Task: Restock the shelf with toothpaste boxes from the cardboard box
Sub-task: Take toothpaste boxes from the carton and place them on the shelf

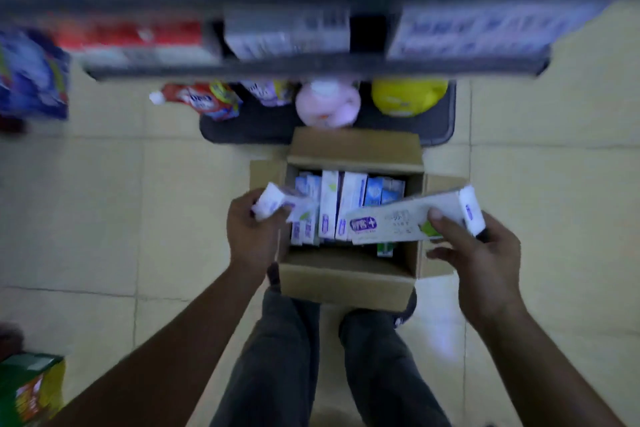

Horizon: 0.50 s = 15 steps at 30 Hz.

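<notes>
An open cardboard box (346, 282) stands on the floor between my feet, with several white and blue toothpaste boxes (346, 204) upright inside. My left hand (251, 229) grips a white and purple toothpaste box (273, 206) at the carton's left rim. My right hand (485, 258) holds another long white toothpaste box (391, 224) slanted over the carton's right side. The dark metal shelf (311, 62) runs across the top of the view, blurred, with rows of boxed goods on it.
Under the shelf a dark mat (256, 130) carries a red pouch (201, 99), a pink bottle (327, 104) and a yellow bottle (408, 97). Blue packs (31, 76) hang at the left. A green and yellow pack (29, 388) sits bottom left. The floor is beige tile.
</notes>
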Motion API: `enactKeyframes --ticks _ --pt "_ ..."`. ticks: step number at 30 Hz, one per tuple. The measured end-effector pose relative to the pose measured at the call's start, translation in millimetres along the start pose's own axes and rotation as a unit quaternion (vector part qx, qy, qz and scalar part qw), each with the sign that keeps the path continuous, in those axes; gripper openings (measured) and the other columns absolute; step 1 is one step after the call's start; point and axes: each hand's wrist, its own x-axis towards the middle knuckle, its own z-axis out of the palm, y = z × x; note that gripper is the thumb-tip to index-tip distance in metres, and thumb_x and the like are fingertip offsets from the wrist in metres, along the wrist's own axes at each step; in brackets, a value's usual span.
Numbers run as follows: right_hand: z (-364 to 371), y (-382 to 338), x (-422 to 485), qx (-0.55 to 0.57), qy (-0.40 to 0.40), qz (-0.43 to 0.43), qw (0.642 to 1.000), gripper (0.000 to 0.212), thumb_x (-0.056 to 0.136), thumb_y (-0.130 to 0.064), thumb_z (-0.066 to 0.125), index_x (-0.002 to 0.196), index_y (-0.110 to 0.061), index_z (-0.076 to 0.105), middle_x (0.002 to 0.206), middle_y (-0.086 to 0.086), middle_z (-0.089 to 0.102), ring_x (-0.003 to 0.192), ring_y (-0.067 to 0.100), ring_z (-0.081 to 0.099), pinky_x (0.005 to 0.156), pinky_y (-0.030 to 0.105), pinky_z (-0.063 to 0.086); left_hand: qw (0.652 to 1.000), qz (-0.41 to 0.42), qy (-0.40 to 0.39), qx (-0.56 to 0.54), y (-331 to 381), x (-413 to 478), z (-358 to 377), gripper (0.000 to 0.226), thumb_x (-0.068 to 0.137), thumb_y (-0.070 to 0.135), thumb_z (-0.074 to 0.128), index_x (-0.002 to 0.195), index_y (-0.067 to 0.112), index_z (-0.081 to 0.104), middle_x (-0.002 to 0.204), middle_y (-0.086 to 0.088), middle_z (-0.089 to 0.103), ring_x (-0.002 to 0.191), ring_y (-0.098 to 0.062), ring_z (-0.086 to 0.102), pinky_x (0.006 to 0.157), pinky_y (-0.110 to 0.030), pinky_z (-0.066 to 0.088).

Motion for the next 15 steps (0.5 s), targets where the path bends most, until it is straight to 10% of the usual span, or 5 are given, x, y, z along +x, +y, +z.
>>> enactKeyframes --ticks 4,11,15 --pt "5.3 -111.1 -50.5 -0.014 -0.048 -0.065 0.997 0.024 0.071 -0.030 0.080 0.088 -0.013 0.078 0.080 0.008 0.074 0.072 0.018 0.067 0.055 0.028 0.054 0.995 0.034 -0.033 -0.090 111.3 -43.6 -57.0 0.036 0.067 -0.004 0.078 0.102 0.001 0.071 0.098 -0.020 0.072 0.086 -0.026 0.065 0.080 -0.049 0.054" --pt "-3.4 -284.1 -142.6 -0.002 -0.084 -0.217 0.973 0.027 0.071 -0.022 0.081 0.096 -0.012 0.074 0.085 0.019 0.073 0.069 0.023 0.069 0.056 0.038 0.058 0.949 0.121 -0.023 -0.292 305.1 -119.2 -132.3 0.034 0.089 -0.023 0.040 0.090 0.003 0.062 0.083 -0.013 0.062 0.068 -0.012 0.067 0.065 -0.027 0.052" --pt "-13.9 -349.0 -186.8 0.044 -0.082 -0.281 0.955 0.037 0.065 -0.028 0.083 0.096 -0.013 0.070 0.089 0.020 0.071 0.073 0.026 0.068 0.061 0.045 0.059 0.897 0.118 -0.084 -0.417 388.7 -155.2 -163.5 0.024 0.084 -0.001 0.039 0.094 0.003 0.061 0.072 -0.005 0.064 0.057 -0.017 0.061 0.053 -0.020 0.048"
